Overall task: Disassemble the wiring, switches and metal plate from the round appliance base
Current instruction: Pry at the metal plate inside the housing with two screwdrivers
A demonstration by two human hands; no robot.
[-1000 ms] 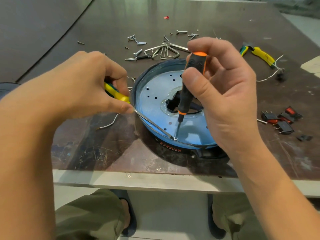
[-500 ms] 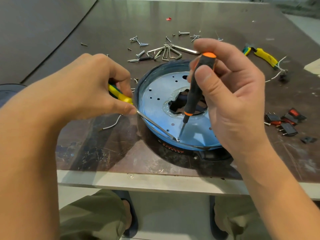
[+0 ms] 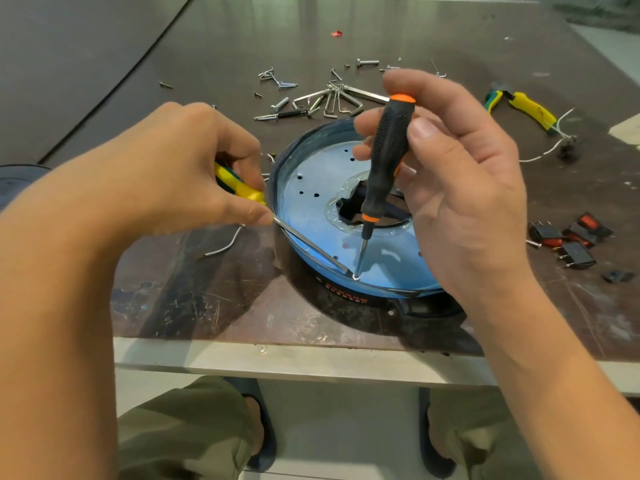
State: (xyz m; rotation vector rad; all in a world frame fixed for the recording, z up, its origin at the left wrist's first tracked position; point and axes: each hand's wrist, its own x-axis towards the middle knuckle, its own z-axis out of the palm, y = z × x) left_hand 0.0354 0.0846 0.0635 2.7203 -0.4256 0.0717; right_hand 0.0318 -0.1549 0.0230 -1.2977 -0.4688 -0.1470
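Nearest the counter point(image 3: 242, 320) edge, the round appliance base point(image 3: 346, 296) sits just below both hands, with its metal plate point(image 3: 311, 195) in place inside it. The right hand point(image 3: 460, 195) has its fingers point(image 3: 427, 133) pinching the black-and-orange screwdriver point(image 3: 386, 157) high on the handle. Below them, the tip stands in a screw point(image 3: 355, 277) at the plate's near rim. The left hand point(image 3: 166, 181) grips a yellow-handled tool point(image 3: 244, 192), whose slim shaft runs from those fingers point(image 3: 251, 212) to touch just beside the same screw. The step looks like backing this screw out. It should go best with the driver held upright and pressed down firmly so the tip does not slip out of the head, while the left tool steadies the plate or catches the screw. Right of the right hand lie freed switches point(image 3: 571, 240), and beyond the fingers are hex keys point(image 3: 332, 102) and loose screws point(image 3: 277, 79).
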